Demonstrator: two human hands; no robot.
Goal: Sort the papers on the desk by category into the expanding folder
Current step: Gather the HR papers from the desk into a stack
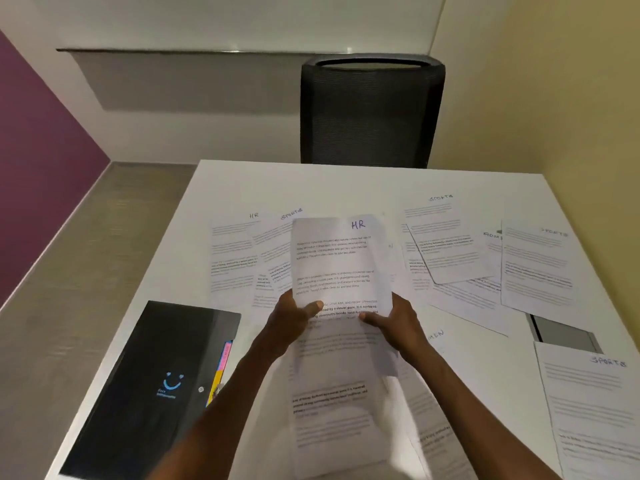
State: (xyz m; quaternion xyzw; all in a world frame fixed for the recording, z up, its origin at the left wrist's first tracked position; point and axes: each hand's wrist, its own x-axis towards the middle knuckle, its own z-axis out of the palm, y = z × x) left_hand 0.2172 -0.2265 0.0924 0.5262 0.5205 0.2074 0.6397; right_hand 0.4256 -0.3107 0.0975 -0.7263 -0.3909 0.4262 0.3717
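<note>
Above the middle of the white desk [346, 181] I hold a printed sheet marked HR [337, 261] upright. My left hand [289, 322] grips its lower left edge and my right hand [394, 323] grips its lower right edge. A black expanding folder [149, 386] with a blue smiley lies shut at the near left, coloured tabs showing at its right edge. Other sheets lie flat around: one marked HR [232, 251] and one marked SPORTS [273, 244] at the back left, several marked SPORTS [536, 265] on the right.
A black mesh office chair [370, 112] stands behind the desk's far edge. A grey rectangular opening [564, 334] sits in the desk at the right, partly covered by papers. More sheets [332, 417] lie under my forearms near the front edge.
</note>
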